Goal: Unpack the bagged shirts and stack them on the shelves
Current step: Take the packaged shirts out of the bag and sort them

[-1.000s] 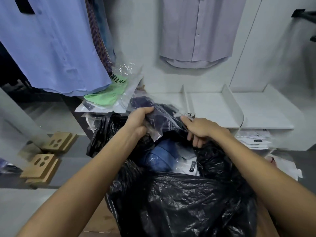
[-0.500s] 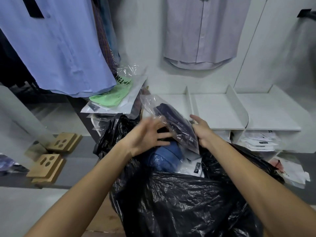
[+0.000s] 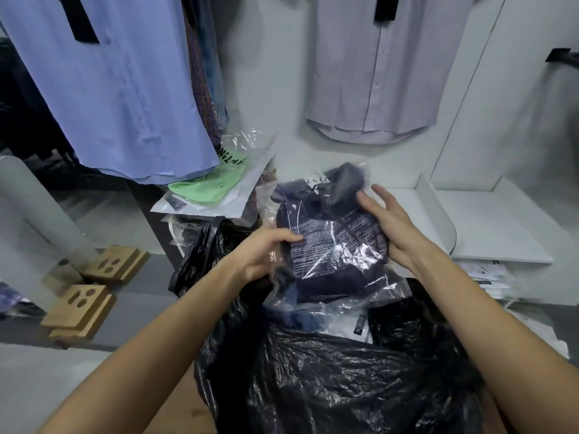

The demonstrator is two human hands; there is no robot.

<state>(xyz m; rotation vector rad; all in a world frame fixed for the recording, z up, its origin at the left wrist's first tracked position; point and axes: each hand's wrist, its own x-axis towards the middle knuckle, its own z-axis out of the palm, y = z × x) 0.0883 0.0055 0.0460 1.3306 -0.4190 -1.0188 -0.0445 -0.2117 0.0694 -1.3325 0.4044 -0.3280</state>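
Note:
A dark navy shirt in a clear plastic bag [image 3: 332, 242] is held flat above a large black rubbish bag [image 3: 329, 377]. My left hand [image 3: 266, 255] grips the packet's left edge, thumb on top. My right hand [image 3: 388, 227] holds the right edge with its fingers spread and fairly straight. Inside the black bag lie more packets, one blue [image 3: 297, 317] and one white with a black label [image 3: 354, 330]. White shelf compartments [image 3: 495, 227] stand behind, split by an upright divider [image 3: 435, 208].
A green bagged shirt [image 3: 210, 186] tops a pile of packets at the left. Shirts hang on the wall above: light blue [image 3: 119, 89] and pale grey [image 3: 376, 73]. Cardboard blocks [image 3: 94, 286] sit on a grey ledge at left. White packets [image 3: 488, 277] lie under the right shelf.
The navy packet was lifted out of the black bag, turned over and now lies flat with its printed side up. My left hand let go briefly, then took its left edge again.

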